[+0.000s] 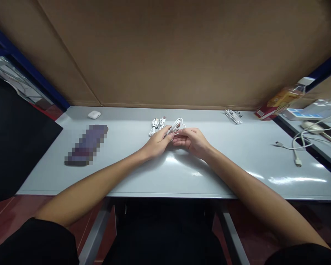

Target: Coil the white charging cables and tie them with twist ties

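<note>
Here, the left hand (pixel 157 142) has its grip closed on a coiled white cable (pixel 177 124), pinched between thumb and fingers, with the loops standing out past the fingertips, over the desk (pixel 176 182). The right hand (pixel 193 142) curls its fingers at the coil's right side; whether that grip has hold of it, I cannot tell. Just beyond the left hand, two bundled cables (pixel 154 127) lie side by side.
</note>
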Action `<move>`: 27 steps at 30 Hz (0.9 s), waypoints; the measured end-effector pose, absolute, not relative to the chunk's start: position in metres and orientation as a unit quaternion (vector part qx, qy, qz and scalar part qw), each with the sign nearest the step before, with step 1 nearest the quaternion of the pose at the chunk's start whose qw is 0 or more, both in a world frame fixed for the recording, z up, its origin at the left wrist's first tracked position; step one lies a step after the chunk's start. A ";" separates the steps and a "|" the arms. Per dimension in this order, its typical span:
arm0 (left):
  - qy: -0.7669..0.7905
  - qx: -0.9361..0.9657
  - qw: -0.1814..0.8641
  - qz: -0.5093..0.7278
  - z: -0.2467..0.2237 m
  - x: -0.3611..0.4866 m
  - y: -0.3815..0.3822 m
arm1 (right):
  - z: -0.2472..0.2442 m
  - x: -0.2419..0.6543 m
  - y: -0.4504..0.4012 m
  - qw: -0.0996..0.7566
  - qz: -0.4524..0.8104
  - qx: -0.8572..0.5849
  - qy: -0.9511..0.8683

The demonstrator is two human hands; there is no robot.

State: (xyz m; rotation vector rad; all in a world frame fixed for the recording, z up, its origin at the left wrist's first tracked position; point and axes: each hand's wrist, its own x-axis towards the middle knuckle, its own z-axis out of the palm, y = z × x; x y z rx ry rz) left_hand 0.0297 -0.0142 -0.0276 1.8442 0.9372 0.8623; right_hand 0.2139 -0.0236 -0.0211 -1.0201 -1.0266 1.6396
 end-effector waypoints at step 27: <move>0.335 0.634 0.581 0.384 -0.027 0.031 -0.009 | -0.011 0.216 -0.026 0.453 0.673 -0.397 -0.428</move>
